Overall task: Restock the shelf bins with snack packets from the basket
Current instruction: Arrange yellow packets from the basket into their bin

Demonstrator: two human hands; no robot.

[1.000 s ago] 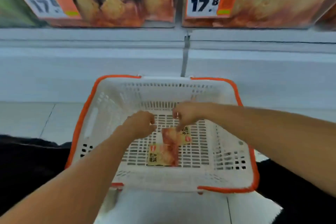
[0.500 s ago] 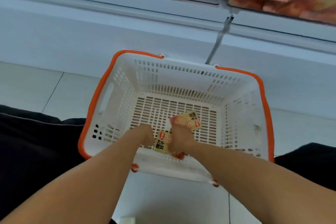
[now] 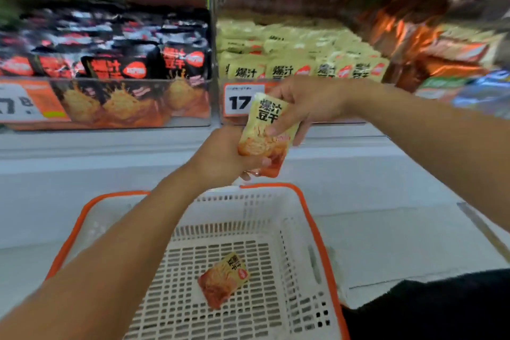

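A store shelf (image 3: 165, 143) faces me, with a bin of black packets (image 3: 116, 63) on the left and a bin of yellow packets (image 3: 298, 50) on the right. Above the white basket (image 3: 303, 229), my left hand (image 3: 220, 157) and my right hand (image 3: 306, 105) both grip one yellow snack packet (image 3: 265, 132). Another packet (image 3: 223, 279) lies on the basket floor.
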